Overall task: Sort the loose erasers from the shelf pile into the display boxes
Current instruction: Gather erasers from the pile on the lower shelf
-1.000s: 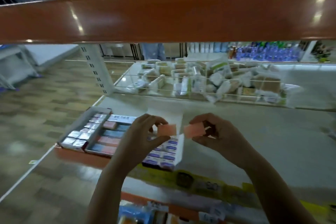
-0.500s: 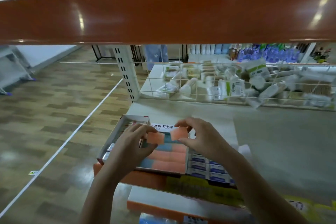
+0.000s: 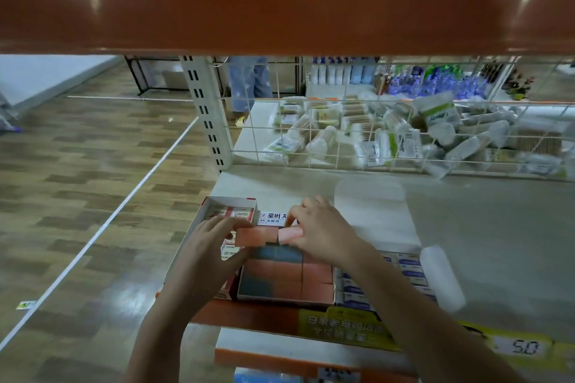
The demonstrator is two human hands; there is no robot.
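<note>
the left hand (image 3: 208, 253) grips a pink eraser (image 3: 255, 236) between thumb and fingers, holding it over the far end of the middle display box (image 3: 284, 279). the right hand (image 3: 320, 232) pinches a second pink eraser (image 3: 290, 234) at its fingertips, just beside the first; whether the two erasers touch cannot be told. the middle display box holds rows of pink and blue erasers and sits at the front edge of the shelf (image 3: 485, 246). a left display box (image 3: 230, 211) with wrapped erasers stands beside it. a wire basket (image 3: 389, 137) of packets sits farther back.
</note>
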